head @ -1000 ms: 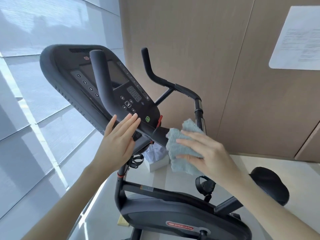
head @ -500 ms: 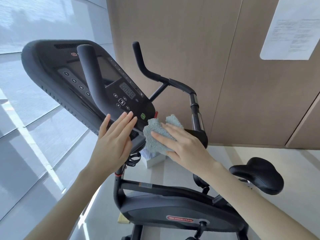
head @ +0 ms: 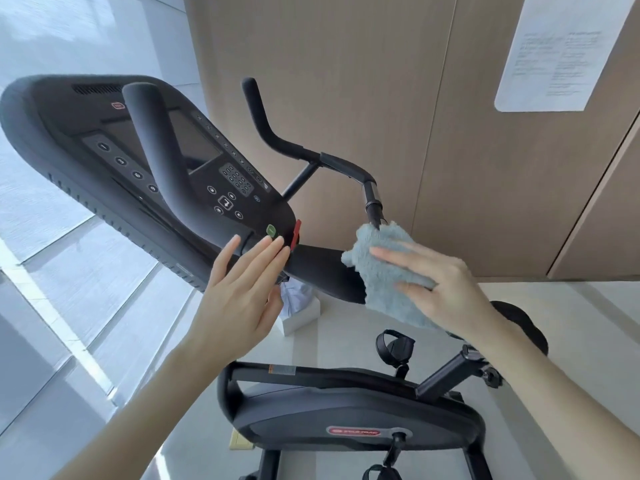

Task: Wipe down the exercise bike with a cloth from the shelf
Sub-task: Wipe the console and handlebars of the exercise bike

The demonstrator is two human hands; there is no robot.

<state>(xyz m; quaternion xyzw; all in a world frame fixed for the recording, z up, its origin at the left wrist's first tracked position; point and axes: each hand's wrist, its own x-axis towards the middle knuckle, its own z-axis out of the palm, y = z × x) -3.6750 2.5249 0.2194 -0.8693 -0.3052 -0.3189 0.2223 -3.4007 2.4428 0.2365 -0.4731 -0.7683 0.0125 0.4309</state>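
— How far along is the wiping?

— About the middle, I think. The cloth [head: 388,271] is at the bike [head: 346,410], not on any shelf. The right hand [head: 446,285] presses it with flat, straight fingers [head: 381,252] onto the dark bar [head: 322,265] just right of the console [head: 104,140]. Part of the cloth hangs down under the palm.

— And the other hand?

— The left hand [head: 242,289] holds nothing. Its fingers are straight and close together, and the tips touch the lower edge of the console beside the green button [head: 271,230], as if to steady it.

— What is left to do?

— Much, in my judgement. The seat [head: 531,332], the pedal [head: 394,344] and the low body of the bike are all well apart from the cloth. No surface shows a wet trace, so I cannot tell which parts are finished.

— And the room?

— A pale, smooth floor [head: 571,341] and a wood-panel wall [head: 346,64] with a printed sheet [head: 561,53] on it. At the left is a bright window [head: 69,271]. A white box [head: 301,318] stands on the floor behind the bike, perhaps tissues; it is half hidden.
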